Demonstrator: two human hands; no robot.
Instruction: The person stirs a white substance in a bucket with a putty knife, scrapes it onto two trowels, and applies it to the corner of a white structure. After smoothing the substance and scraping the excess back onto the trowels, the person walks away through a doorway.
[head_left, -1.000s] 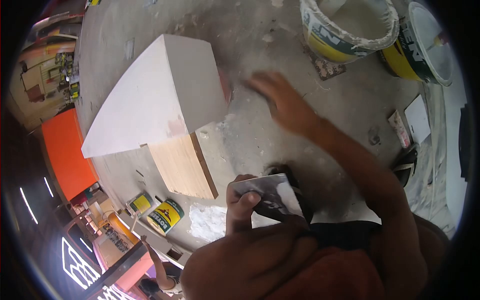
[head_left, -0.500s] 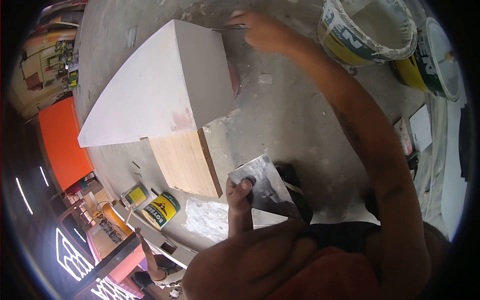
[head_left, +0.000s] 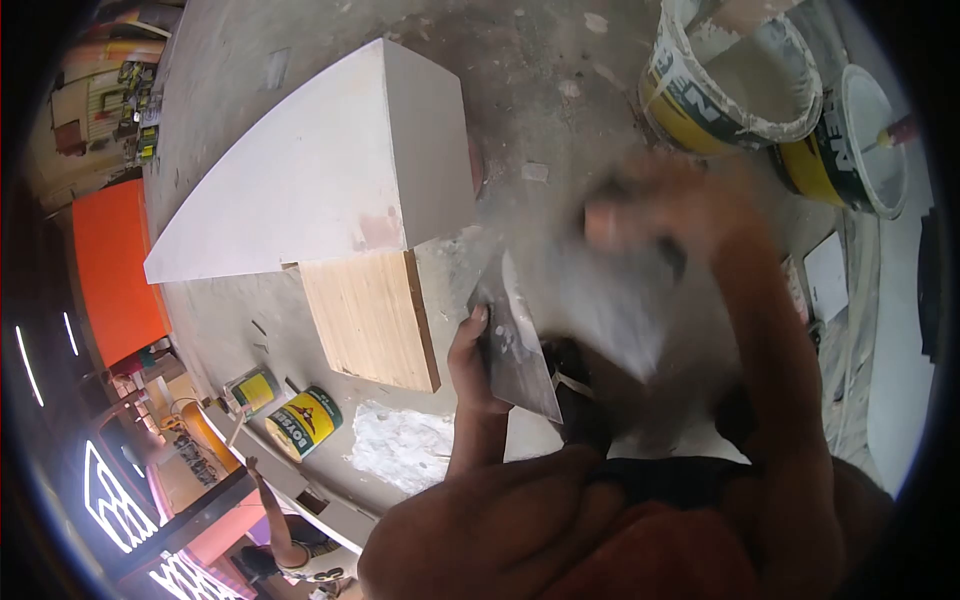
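Observation:
My left hand (head_left: pixel 472 358) grips a flat metal putty plate (head_left: pixel 520 350), thumb on its face; white filler is smeared along it. My right hand (head_left: pixel 670 205) is blurred by motion right of the plate. It holds a metal putty spreader (head_left: pixel 610 310), whose wide pale blade is also smeared in the picture. To the left of both hands lies a white box-like piece (head_left: pixel 300 180) with one curved edge and a pinkish patch near its lower corner. A light wooden block (head_left: pixel 365 320) adjoins its lower side.
Two pails stand upper right: a filler-crusted one (head_left: pixel 690 110) and another (head_left: pixel 840 150) behind it. Lower left are a yellow-green paint can (head_left: pixel 305 422), a smaller can (head_left: pixel 252 390) and a white crumpled sheet (head_left: pixel 400 445). Another person (head_left: pixel 285 540) is farther off, beside an orange panel (head_left: pixel 118 275).
My right hand has swung away from the white piece's upper corner, toward my body and the plate. The plate in my left hand has tilted more edge-on.

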